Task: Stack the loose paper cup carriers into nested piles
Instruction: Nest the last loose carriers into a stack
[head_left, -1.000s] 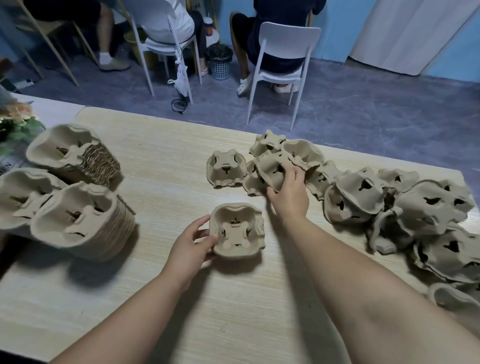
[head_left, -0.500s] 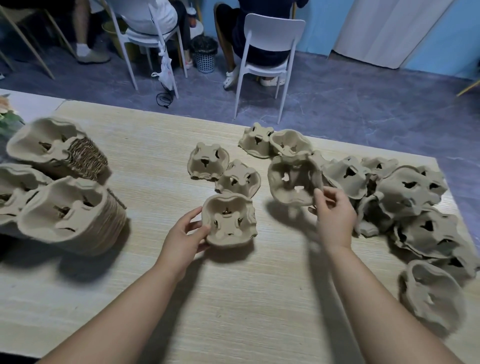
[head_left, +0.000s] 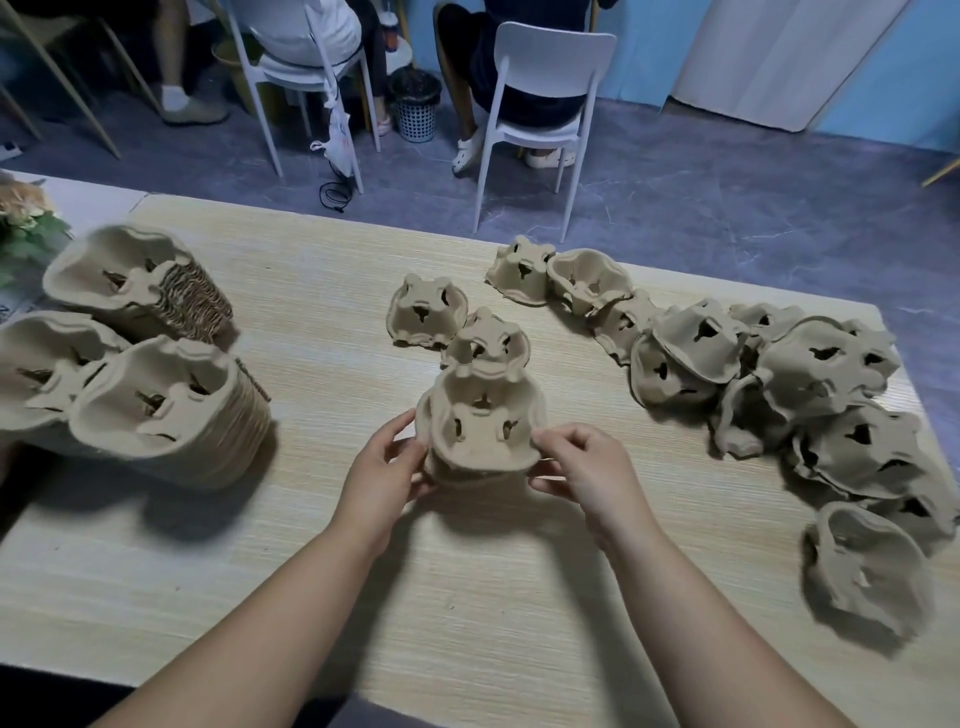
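Now at centre frame, a tan moulded-pulp cup carrier (head_left: 480, 434), wells up and tilted toward the camera, sits nested on a lower carrier (head_left: 467, 477) on the table (head_left: 311, 571). Left grip (head_left: 382, 470) pinches its left rim and right grip (head_left: 582, 467) pinches its right rim. Half a second ago the right grip held it in the air, further right. Loose heap (head_left: 831, 374) at right, nested piles (head_left: 171, 410) at left.

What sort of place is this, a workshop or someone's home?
Probably a shared workroom, not a home: a long wooden table bears nested piles and a loose heap of pulp cup carriers, and other people sit on white chairs behind.
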